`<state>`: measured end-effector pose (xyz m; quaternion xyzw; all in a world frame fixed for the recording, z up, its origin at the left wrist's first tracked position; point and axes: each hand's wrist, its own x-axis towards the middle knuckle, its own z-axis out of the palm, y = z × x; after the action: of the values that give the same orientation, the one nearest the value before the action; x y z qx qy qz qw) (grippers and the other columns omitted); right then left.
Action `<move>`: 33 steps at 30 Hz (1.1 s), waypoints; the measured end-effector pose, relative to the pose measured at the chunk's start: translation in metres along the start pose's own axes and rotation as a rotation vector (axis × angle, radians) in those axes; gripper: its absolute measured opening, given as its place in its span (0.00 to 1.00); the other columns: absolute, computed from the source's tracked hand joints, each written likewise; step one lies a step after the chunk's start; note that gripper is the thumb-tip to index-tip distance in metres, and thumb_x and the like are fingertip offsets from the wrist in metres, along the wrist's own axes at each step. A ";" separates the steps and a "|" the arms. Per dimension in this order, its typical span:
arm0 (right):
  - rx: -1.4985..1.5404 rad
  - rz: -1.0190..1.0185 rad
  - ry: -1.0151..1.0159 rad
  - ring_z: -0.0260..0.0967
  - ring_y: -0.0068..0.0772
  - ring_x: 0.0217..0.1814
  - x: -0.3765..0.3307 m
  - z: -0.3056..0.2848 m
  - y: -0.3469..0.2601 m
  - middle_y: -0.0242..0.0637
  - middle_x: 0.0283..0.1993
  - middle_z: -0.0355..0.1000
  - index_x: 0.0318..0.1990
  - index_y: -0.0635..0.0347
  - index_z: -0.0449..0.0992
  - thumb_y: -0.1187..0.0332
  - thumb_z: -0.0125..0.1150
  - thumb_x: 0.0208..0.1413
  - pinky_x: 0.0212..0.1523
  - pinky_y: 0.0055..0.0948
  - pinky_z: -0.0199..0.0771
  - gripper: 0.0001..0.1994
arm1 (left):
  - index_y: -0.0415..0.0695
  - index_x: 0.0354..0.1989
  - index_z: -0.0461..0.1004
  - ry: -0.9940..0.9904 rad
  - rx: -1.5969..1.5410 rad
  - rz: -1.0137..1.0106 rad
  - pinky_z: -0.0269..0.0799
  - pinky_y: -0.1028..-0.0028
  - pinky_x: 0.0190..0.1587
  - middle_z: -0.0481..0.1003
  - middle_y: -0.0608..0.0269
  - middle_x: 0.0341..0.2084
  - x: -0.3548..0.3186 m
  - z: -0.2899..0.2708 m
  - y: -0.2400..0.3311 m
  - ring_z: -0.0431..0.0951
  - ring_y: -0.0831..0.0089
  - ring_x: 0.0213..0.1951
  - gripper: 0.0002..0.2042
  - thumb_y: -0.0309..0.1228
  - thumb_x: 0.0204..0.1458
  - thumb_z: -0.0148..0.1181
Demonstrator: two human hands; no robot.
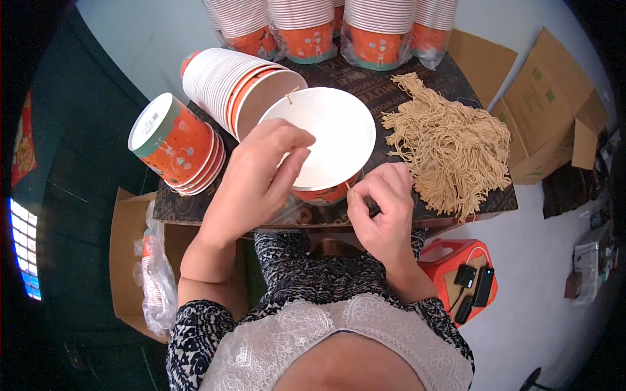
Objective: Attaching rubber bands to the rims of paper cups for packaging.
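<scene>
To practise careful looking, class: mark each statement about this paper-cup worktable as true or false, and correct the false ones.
1. The left hand grips the rim of a white-lined orange paper cup. True.
2. The right hand rests flat on the table. False: it pinches a thin tan string beside the cup.
3. A heap of tan strings lies to the right of the cup. True.
4. The stack of orange cups lying on its side is on the floor. False: it lies on the dark table.
</scene>
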<state>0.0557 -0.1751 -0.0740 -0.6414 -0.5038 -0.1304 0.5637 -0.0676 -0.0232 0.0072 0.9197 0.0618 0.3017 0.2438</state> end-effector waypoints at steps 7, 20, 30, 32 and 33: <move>-0.021 -0.005 -0.001 0.61 0.37 0.36 0.003 0.003 0.000 0.33 0.27 0.64 0.24 0.60 0.71 0.81 0.63 0.43 0.41 0.33 0.59 0.07 | 0.36 0.48 0.75 -0.442 -0.039 0.161 0.68 0.62 0.53 0.75 0.51 0.41 0.030 0.000 -0.014 0.74 0.54 0.48 0.13 0.22 0.54 0.58; -0.008 -0.026 -0.023 0.63 0.36 0.40 0.001 0.004 0.006 0.30 0.31 0.66 0.27 0.56 0.74 0.78 0.65 0.41 0.42 0.36 0.56 0.06 | 0.37 0.46 0.75 -0.645 -0.134 0.149 0.69 0.63 0.50 0.75 0.51 0.39 0.041 0.005 -0.017 0.74 0.55 0.45 0.12 0.22 0.53 0.58; -0.023 0.040 -0.077 0.64 0.35 0.41 -0.002 -0.001 0.008 0.30 0.31 0.68 0.29 0.54 0.76 0.74 0.68 0.45 0.44 0.37 0.56 0.06 | 0.36 0.34 0.74 -0.680 -0.149 -0.097 0.71 0.70 0.38 0.76 0.56 0.28 0.043 0.010 -0.011 0.75 0.67 0.32 0.04 0.25 0.55 0.59; -0.017 0.067 -0.124 0.65 0.36 0.42 -0.001 -0.008 0.010 0.30 0.31 0.68 0.29 0.53 0.75 0.74 0.68 0.44 0.45 0.37 0.56 0.07 | 0.36 0.33 0.73 -0.656 -0.153 -0.129 0.71 0.71 0.37 0.75 0.57 0.26 0.041 0.010 -0.011 0.74 0.69 0.31 0.04 0.25 0.56 0.58; -0.067 0.029 -0.117 0.64 0.36 0.40 0.000 -0.012 0.012 0.30 0.28 0.66 0.27 0.55 0.74 0.76 0.67 0.44 0.45 0.36 0.57 0.07 | 0.36 0.32 0.72 -0.608 -0.154 -0.127 0.70 0.72 0.37 0.75 0.59 0.25 0.039 0.010 -0.012 0.73 0.71 0.31 0.05 0.26 0.57 0.57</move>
<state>0.0701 -0.1835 -0.0774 -0.6735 -0.5220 -0.1013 0.5134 -0.0294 -0.0063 0.0148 0.9408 0.0205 0.0008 0.3382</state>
